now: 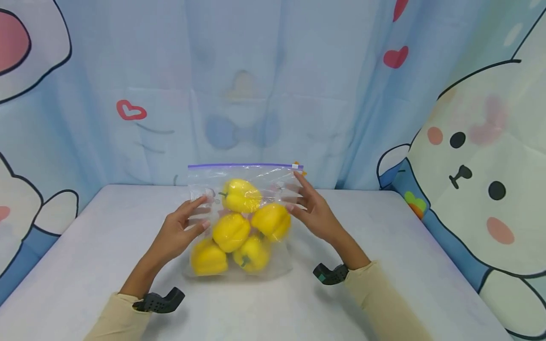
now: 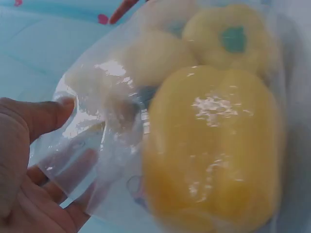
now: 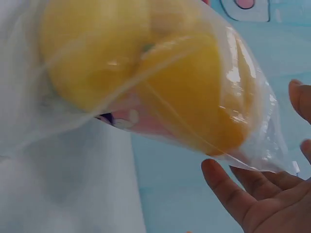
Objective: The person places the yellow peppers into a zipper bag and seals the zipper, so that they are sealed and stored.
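A clear plastic zip bag [image 1: 200, 182] stands upright on the table with several yellow bell peppers [image 1: 232, 232] inside. Along its top runs a purple zipper strip [image 1: 243, 165], with a white slider [image 1: 295, 166] at the right end. My left hand [image 1: 177, 232] is at the bag's left side, its thumb [image 2: 51, 116] in front against the plastic and its spread fingers behind, showing through. At the right side is my right hand [image 1: 317, 213], fingers extended beside and behind the bag's edge, index fingertip just below the slider. The right wrist view shows those fingers [image 3: 228, 189] loosely spread.
The white table [image 1: 141, 208] extends around the bag on all sides. Behind it hangs a light blue curtain [image 1: 298, 57] with hearts and cartoon animals. Each wrist carries a black device [image 1: 159, 300]. A small orange-yellow object [image 1: 304, 173] peeks out behind the bag's top right corner.
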Demonstrator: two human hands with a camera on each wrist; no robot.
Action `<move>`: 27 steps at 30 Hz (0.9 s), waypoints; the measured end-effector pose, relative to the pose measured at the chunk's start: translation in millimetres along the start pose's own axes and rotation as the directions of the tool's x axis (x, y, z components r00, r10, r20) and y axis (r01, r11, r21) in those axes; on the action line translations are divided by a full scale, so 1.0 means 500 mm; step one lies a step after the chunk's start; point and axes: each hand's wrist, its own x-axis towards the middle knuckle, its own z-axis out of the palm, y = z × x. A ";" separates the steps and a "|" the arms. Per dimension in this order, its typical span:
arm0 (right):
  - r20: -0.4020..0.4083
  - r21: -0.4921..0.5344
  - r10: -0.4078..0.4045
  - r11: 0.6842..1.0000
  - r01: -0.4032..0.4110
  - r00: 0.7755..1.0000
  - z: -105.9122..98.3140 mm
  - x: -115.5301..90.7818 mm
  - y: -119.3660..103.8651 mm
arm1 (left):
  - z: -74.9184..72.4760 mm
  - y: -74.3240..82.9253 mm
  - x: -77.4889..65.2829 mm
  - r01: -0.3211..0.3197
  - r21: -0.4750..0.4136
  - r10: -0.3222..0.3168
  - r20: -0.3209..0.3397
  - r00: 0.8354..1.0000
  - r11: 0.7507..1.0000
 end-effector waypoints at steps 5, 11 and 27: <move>0.082 -0.053 0.087 0.995 -0.082 0.993 0.028 0.000 0.037 | 0.015 -0.024 0.003 0.053 0.015 -0.052 -0.016 0.998 0.999; 0.080 -0.076 0.206 0.977 -0.200 0.975 0.043 -0.007 0.071 | 0.037 -0.038 0.006 0.150 0.070 -0.152 0.028 0.988 0.986; 0.036 -0.032 0.500 0.866 -0.499 0.865 0.059 -0.005 0.118 | 0.056 -0.051 0.003 0.358 0.186 -0.391 0.192 0.900 0.915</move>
